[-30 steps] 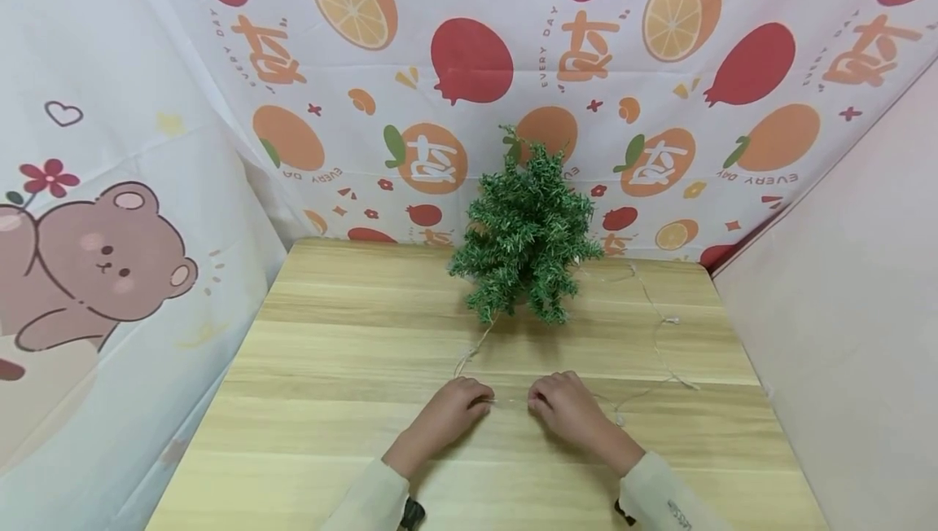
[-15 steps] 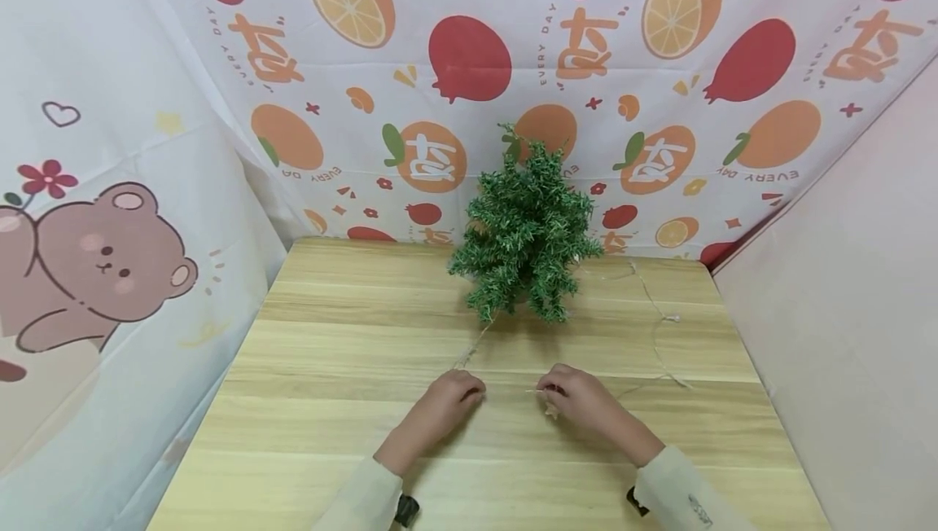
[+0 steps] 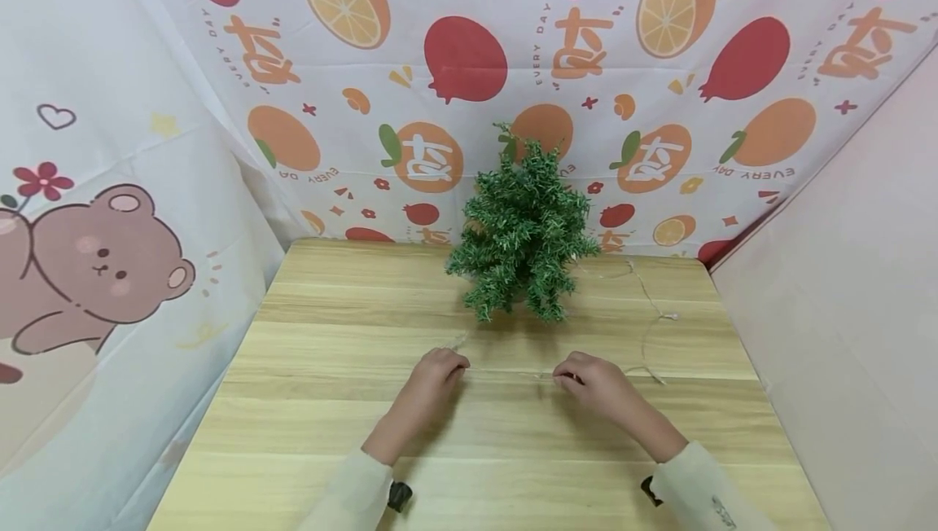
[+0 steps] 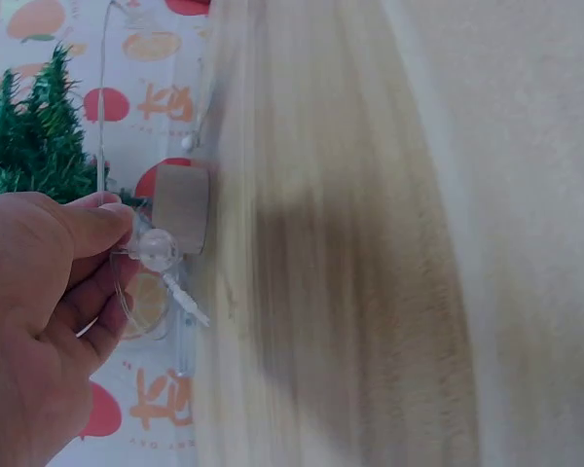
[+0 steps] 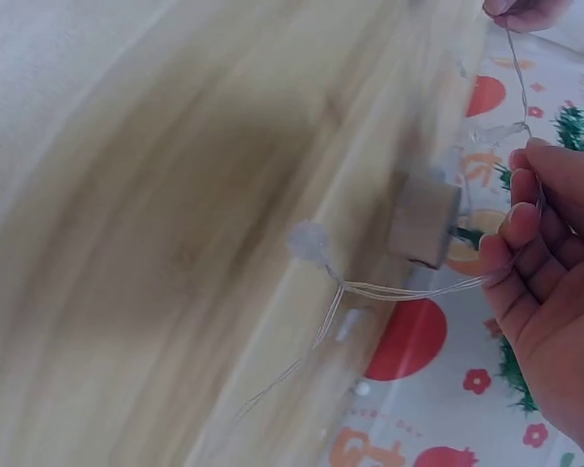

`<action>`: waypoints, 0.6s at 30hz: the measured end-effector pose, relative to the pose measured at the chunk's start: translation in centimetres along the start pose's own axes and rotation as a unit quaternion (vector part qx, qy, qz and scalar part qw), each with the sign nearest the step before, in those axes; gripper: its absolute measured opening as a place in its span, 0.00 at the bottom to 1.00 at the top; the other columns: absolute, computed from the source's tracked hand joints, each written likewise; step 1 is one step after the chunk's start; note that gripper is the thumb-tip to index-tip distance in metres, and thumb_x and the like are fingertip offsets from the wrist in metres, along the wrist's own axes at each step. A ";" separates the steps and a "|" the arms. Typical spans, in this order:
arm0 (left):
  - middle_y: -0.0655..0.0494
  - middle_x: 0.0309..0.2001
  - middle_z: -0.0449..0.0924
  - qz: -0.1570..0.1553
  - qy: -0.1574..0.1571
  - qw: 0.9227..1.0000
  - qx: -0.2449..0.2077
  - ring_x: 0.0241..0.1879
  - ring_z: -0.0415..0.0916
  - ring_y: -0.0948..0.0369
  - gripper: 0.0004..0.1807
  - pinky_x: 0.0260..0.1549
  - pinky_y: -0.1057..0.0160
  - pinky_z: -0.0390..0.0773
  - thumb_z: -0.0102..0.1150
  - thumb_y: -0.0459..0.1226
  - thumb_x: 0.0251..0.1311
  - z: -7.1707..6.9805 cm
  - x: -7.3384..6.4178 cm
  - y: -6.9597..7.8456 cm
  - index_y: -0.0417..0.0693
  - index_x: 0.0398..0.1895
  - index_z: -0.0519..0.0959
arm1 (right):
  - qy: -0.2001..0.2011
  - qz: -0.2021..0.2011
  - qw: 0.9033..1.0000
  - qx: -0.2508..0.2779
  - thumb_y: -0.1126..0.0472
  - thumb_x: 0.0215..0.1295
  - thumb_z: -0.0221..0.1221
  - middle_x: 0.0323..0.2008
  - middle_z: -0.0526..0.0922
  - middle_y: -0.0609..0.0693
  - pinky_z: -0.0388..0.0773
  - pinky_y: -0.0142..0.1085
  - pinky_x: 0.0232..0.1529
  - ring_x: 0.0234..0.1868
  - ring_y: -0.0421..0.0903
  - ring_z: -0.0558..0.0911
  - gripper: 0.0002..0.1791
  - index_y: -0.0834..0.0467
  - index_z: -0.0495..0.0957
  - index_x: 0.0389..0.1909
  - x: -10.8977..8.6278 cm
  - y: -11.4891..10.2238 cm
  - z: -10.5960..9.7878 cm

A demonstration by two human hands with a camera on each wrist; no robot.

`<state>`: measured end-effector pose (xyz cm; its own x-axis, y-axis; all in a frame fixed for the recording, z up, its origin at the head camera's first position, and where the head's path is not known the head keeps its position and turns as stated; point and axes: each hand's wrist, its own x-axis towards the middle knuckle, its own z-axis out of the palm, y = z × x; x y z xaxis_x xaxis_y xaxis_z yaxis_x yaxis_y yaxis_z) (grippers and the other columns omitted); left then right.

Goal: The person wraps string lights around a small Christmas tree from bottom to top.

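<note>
A thin string of fairy lights (image 3: 513, 373) spans the gap between both hands in the head view. My left hand (image 3: 432, 380) pinches one end of this span between thumb and fingertips. In the left wrist view a clear round bead (image 4: 159, 250) and a whitish twisted piece hang right at those fingertips. My right hand (image 3: 599, 386) pinches the wire at the other side. In the right wrist view the wire passes through its curled fingers (image 5: 519, 226), and a clear round bulb (image 5: 309, 243) dangles from the trailing part. Both hands are low over the wooden table, in front of the tree.
A small green artificial tree (image 3: 522, 234) stands at the back middle of the wooden table (image 3: 330, 417), on a block-like base (image 5: 426, 220). More of the light string (image 3: 645, 295) lies to the tree's right. A fruit-print cloth (image 3: 469, 59) hangs behind; a bear-print cloth (image 3: 110, 254) hangs left.
My hands have moved farther apart and forward toward the tree, with a longer length of wire stretched between them. The wire trailing right of my right hand has been drawn inward.
</note>
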<state>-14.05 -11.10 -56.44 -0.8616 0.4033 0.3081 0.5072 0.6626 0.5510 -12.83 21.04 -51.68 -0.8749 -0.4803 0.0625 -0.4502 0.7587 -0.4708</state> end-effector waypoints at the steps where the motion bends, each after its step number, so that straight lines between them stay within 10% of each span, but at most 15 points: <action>1: 0.56 0.38 0.85 0.001 0.006 1.000 0.005 0.42 0.80 0.57 0.05 0.45 0.59 0.83 0.65 0.28 0.63 -0.1 0.1 -0.1 0.43 0.40 0.85 | 0.003 -0.003 1.000 -0.006 0.61 0.71 0.61 0.36 0.83 0.39 0.80 0.31 0.36 0.35 0.33 0.79 0.06 0.55 0.86 0.42 0.0 -0.1 -0.2; 9: 0.55 0.37 0.86 0.015 0.074 0.997 0.022 0.41 0.77 0.56 0.04 0.43 0.59 0.81 0.67 0.28 0.60 -0.8 0.8 -1.0 0.43 0.36 0.86 | 0.051 -0.017 0.997 -0.049 0.57 0.69 0.64 0.31 0.80 0.36 0.74 0.28 0.29 0.28 0.29 0.73 0.03 0.50 0.86 0.37 -0.1 -0.7 -1.9; 18: 0.57 0.37 0.87 0.013 0.071 0.997 0.014 0.44 0.76 0.55 0.04 0.46 0.57 0.80 0.68 0.30 0.60 -1.8 1.0 -1.4 0.47 0.36 0.86 | 0.127 -0.025 0.991 -0.021 0.58 0.68 0.66 0.33 0.82 0.39 0.73 0.28 0.27 0.27 0.29 0.73 0.02 0.51 0.86 0.36 -0.1 -0.8 -4.0</action>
<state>-15.65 -12.73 -55.48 -0.8407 0.3294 0.4297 0.5287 0.6709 0.5199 -13.13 22.23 -47.78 -0.8657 -0.3960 0.3062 -0.4966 0.7565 -0.4256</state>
